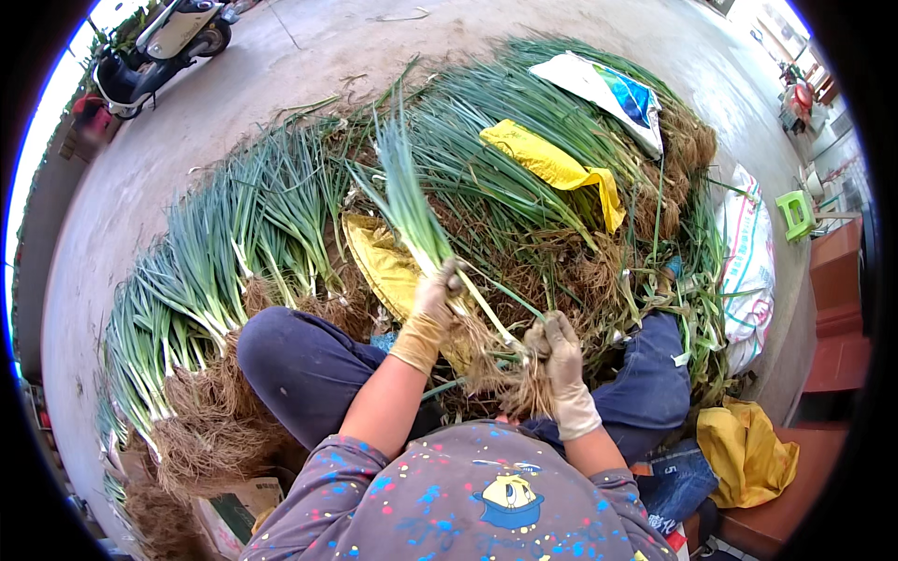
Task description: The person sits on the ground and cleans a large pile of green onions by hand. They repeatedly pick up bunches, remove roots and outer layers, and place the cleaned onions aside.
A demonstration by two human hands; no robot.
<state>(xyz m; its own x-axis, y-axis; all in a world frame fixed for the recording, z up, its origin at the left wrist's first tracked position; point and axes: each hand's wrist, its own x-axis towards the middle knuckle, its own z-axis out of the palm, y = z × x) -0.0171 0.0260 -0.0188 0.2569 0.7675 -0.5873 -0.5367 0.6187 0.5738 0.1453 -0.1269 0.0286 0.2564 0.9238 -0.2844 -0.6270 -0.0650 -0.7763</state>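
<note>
My left hand (436, 301), in a soiled glove, is closed around a bunch of green onions (414, 210); their leaves point away from me and their roots hang down near my lap. To the right, my right hand (559, 343), gloved too, is closed at the root end of a green onion (487, 305) that slants up towards the left hand. A green leaf also runs to its fingertips. Brown roots hang beside the right hand and partly hide what it grips. Dry leaves and root litter (519, 259) lie beyond both hands.
Bunches of green onions (210, 266) lie in a row at left. A larger heap (505, 105) lies ahead, with a yellow sack (547, 154) and a white sack (596, 84) on it. At right are a white woven sack (747, 266) and a green stool (796, 214).
</note>
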